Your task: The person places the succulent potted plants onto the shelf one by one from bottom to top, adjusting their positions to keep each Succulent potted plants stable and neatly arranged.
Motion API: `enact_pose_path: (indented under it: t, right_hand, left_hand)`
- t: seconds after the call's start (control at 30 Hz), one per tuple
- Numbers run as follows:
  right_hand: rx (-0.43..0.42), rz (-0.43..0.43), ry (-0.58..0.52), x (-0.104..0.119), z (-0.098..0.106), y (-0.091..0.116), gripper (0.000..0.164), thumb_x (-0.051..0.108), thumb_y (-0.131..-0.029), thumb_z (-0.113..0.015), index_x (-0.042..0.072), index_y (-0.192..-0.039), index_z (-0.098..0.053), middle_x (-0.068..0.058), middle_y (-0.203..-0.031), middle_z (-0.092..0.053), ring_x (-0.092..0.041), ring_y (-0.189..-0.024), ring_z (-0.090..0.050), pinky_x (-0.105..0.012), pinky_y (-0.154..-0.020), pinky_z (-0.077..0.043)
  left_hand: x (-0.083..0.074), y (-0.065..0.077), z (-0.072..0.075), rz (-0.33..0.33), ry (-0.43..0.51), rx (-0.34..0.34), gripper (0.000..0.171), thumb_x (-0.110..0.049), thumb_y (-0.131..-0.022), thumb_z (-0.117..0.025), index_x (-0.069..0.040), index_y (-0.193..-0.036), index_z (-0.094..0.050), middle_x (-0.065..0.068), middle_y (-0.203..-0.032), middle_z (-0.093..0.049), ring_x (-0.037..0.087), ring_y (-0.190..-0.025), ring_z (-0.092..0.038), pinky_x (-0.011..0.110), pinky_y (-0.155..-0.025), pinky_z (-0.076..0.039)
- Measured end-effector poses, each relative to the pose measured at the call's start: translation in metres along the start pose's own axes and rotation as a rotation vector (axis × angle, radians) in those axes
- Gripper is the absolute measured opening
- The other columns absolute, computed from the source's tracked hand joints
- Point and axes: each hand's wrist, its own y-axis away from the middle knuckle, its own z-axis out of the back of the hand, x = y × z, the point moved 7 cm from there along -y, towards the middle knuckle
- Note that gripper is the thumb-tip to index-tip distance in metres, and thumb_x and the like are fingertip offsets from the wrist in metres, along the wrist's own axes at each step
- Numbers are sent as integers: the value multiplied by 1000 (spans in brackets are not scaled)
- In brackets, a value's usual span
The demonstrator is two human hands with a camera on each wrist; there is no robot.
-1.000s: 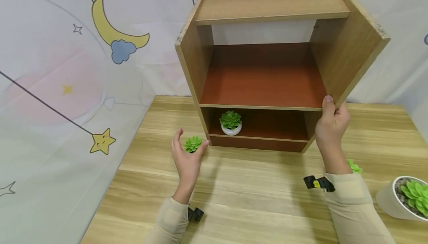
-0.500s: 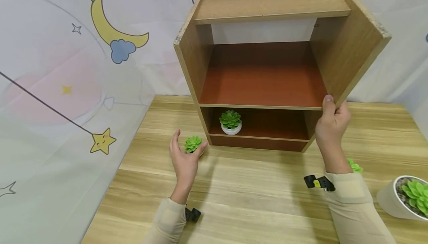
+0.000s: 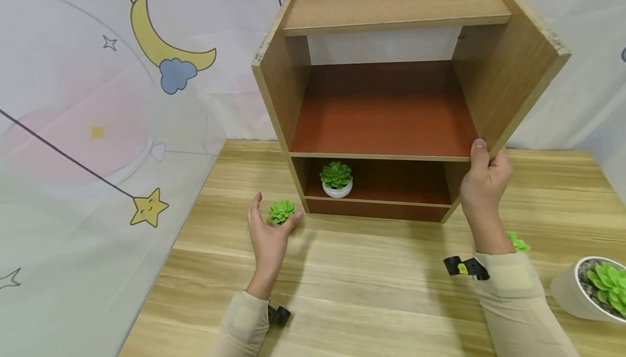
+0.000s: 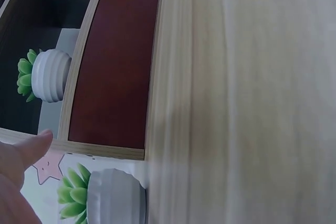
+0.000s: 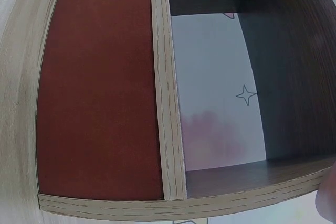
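Note:
My left hand [image 3: 269, 240] is beside a small potted succulent [image 3: 281, 212] on the table, left of the wooden shelf unit [image 3: 381, 157]. Its thumb and fingers are spread on either side of the plant, and I see a gap between thumb and pot in the left wrist view. That pot [image 4: 116, 196] is white and ribbed. My right hand [image 3: 486, 186] grips the front edge of the shelf's right side panel, thumb on the inner side. Another succulent in a white pot [image 3: 337, 186] sits at the left end of the lower compartment.
A larger white pot with a green succulent [image 3: 589, 289] stands at the right edge of the table. Behind my right wrist, green leaves [image 3: 518, 243] of another plant show partly. A patterned cloth [image 3: 107, 101] hangs at the left and back.
My left hand has shifted slightly left and down around the small succulent, which stays in place. The right hand keeps its grip on the shelf panel.

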Motion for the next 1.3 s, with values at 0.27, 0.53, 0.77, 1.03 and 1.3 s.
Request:
enact_pose_path:
  t: [0.27,0.53,0.77,1.03,1.3]
  right_hand:
    - [-2,15,-3,2,-1,1,23,4,-95,-48,5,-79,-64,3,-78,-57,-9,-77,-49,-22,-72,-38]
    - [1,14,-11,0,0,3,22,4,-95,-48,2,-86,-68,3,-83,-62,-10,-80,-52,-22,-75,-39]
    - [-7,14,-2,0,0,3,24,3,-94,-48,4,-74,-60,5,-75,-54,-9,-76,-47,-22,-72,-36]
    - [-5,22,-20,1,-1,3,23,3,-94,-48,6,-74,-60,2,-75,-54,-9,-76,-47,-22,-72,-37]
    - [-1,15,-5,1,-2,1,23,3,-95,-48,4,-74,-58,5,-74,-52,-10,-76,-46,-23,-72,-36]
  left_hand:
    - [6,0,1,15,-15,46,106,-21,-69,-92,-10,-152,-28,11,-153,-29,29,-140,-23,46,-112,-18]
    - [14,0,2,69,-35,96,105,-22,-70,-91,-9,-153,-27,13,-154,-28,32,-141,-23,49,-112,-18]
    - [20,-2,1,78,-38,125,102,-19,-70,-91,-6,-151,-31,19,-147,-36,36,-132,-35,51,-108,-27]
    - [24,-1,-1,114,-29,172,99,-14,-70,-90,-5,-150,-33,19,-148,-35,40,-133,-37,47,-107,-32]
    - [25,-4,-5,137,15,201,98,-11,-71,-89,-2,-150,-32,21,-151,-32,40,-132,-39,44,-103,-39]
